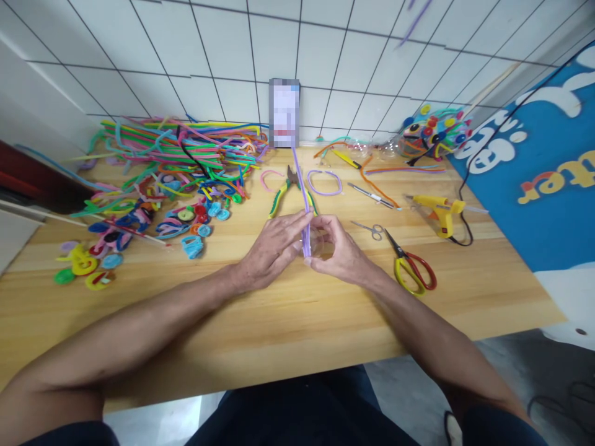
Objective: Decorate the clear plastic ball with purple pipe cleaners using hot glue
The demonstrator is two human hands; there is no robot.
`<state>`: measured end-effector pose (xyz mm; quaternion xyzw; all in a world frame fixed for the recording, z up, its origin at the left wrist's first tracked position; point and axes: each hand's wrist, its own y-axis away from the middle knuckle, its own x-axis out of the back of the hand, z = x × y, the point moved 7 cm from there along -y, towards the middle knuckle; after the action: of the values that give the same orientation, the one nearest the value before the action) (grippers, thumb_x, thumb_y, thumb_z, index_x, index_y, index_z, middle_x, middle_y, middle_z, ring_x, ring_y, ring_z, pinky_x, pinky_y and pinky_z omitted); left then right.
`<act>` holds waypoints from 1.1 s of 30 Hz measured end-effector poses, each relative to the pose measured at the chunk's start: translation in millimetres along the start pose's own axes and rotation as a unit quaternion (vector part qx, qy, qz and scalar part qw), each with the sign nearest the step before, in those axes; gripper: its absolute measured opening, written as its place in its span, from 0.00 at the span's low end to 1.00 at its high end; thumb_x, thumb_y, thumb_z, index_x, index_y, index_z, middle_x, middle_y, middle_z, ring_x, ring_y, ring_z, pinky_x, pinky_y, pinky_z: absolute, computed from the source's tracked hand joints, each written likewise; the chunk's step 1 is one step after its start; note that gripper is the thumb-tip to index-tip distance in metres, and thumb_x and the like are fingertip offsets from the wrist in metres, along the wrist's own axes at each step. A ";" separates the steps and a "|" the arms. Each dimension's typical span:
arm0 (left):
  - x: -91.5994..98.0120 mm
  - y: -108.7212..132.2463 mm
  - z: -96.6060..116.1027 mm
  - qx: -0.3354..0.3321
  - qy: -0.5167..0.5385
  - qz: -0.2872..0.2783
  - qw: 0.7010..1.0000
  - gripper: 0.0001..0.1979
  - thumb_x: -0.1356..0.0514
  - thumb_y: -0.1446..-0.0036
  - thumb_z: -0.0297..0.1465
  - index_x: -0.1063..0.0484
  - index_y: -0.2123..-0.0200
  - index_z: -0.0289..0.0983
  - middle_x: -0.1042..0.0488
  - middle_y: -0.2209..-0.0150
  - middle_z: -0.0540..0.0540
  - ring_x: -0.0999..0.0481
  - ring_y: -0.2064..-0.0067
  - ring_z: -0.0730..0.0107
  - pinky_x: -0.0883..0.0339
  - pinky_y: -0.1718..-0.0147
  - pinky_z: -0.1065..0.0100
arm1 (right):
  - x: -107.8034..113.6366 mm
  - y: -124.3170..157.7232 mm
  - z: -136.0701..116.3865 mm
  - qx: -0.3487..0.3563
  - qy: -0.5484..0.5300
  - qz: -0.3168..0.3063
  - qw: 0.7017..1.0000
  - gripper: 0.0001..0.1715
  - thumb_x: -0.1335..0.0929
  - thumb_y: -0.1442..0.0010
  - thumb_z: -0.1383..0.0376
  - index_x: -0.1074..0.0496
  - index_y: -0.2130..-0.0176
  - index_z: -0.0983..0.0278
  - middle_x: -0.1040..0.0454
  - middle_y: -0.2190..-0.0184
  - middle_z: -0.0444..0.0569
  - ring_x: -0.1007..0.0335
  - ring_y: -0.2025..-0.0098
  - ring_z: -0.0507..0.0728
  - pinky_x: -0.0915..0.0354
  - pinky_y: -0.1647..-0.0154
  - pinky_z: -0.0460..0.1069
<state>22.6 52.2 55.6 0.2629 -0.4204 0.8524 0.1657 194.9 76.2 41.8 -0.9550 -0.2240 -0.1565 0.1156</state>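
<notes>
Both hands meet over the middle of the wooden table [297,322]. My left hand [272,248] and my right hand [339,248] pinch a long purple pipe cleaner [304,210] between thumb and fingers. The pipe cleaner runs from my fingers up and away towards the wall. Something clear and round seems to sit between my fingers; I cannot make it out. Just beyond my hands lie pliers [286,189] with yellow-green handles and a purple pipe-cleaner loop [324,183].
A large heap of coloured pipe cleaners [181,148] and several coiled pieces [139,223] fill the left side. On the right lie red-and-yellow scissors [411,266], small scissors [369,229], a yellow glue gun [437,210] and a craft knife [348,160]. A phone [284,113] leans against the tiled wall.
</notes>
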 end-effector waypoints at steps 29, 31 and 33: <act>0.3 1.5 -15.2 0.133 0.095 0.035 0.986 0.26 0.35 0.25 0.42 0.26 0.27 0.48 0.18 0.33 0.41 0.16 0.33 0.52 0.23 0.32 0.47 | -1.1 4.7 -2.5 0.018 0.039 0.020 0.999 0.40 0.20 0.46 0.60 0.35 0.39 0.54 0.23 0.38 0.56 0.22 0.37 0.68 0.21 0.39 0.65; -1.7 1.0 -14.1 0.131 0.097 0.032 0.986 0.29 0.32 0.27 0.42 0.27 0.27 0.46 0.18 0.33 0.39 0.16 0.34 0.50 0.22 0.33 0.48 | -0.6 5.0 -3.2 0.018 0.041 0.021 0.999 0.40 0.20 0.46 0.60 0.35 0.39 0.54 0.23 0.38 0.56 0.21 0.38 0.67 0.20 0.39 0.64; -3.3 0.7 -13.1 0.124 0.099 0.030 0.987 0.30 0.31 0.29 0.40 0.27 0.27 0.45 0.18 0.33 0.38 0.16 0.34 0.50 0.22 0.33 0.48 | -0.5 5.5 -3.3 0.019 0.045 0.022 0.999 0.41 0.20 0.46 0.60 0.35 0.39 0.55 0.23 0.38 0.57 0.20 0.41 0.66 0.20 0.41 0.64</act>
<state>20.8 62.2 46.6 0.1834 -0.3003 0.9244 0.1472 196.2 70.2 43.8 -0.9492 -0.2009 -0.1924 0.1474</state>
